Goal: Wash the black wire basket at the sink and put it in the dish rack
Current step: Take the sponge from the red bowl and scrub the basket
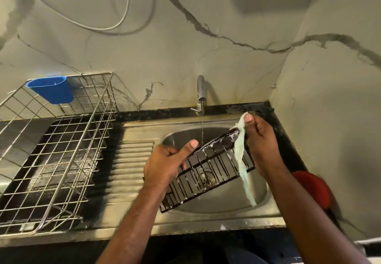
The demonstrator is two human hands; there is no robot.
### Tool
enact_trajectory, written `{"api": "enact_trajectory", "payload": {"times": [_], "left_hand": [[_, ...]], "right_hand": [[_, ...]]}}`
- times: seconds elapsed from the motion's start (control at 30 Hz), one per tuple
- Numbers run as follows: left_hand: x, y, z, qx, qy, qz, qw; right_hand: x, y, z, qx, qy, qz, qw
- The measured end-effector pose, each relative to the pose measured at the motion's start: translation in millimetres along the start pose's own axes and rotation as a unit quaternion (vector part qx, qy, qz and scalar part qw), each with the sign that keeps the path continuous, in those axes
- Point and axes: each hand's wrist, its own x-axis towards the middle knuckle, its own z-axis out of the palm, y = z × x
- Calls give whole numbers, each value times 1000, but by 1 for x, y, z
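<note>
The black wire basket hangs tilted over the steel sink, soap suds on its bars. My left hand grips its left long side, thumb up along the rim. My right hand pinches a pale green cloth at the basket's far right corner; the cloth drapes down across the basket's right end. A thin stream of water runs from the tap onto the basket's upper edge. The wire dish rack stands to the left on the counter.
A blue plastic cup holder hangs on the rack's back rim. The ribbed draining board lies between rack and sink bowl. A red object sits at the counter's right edge. The marble wall closes in behind and at right.
</note>
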Motion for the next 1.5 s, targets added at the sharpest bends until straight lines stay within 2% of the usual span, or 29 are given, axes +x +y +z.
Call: {"api": "enact_trajectory", "payload": {"times": [0.07,0.13,0.23,0.33,0.37,0.5,0.63,1.0,1.07,1.3,1.4,1.5], "left_hand": [[2,1,-1,-82,-30,1,996],[6,1,-1,-94,-29,8,995],[12,1,1,-97,-24,5,995],[17,2,4,-108,-17,1,994],[19,2,5,-109,-12,-2,994],[22,-6,16,-116,5,-19,993],[19,-14,30,-107,4,-40,993],[5,-1,92,24,-14,26,999],[1,3,103,31,-24,43,998],[-10,14,130,20,-49,58,997],[-13,15,135,23,-56,59,996],[-14,15,138,22,-57,58,996]], "right_hand": [[8,9,-5,-40,14,-31,999],[18,20,-10,-104,0,-61,993],[33,37,-18,-200,20,-51,978],[41,52,-28,-218,78,-23,972],[44,56,-32,-211,99,-13,972],[46,56,-50,8,131,58,990],[28,61,-75,42,164,77,983],[-31,58,-156,235,351,110,900],[-42,53,-168,232,370,97,894],[-68,32,-185,193,345,14,918],[-69,19,-187,119,337,-40,933],[-69,13,-186,36,341,-55,938]]}}
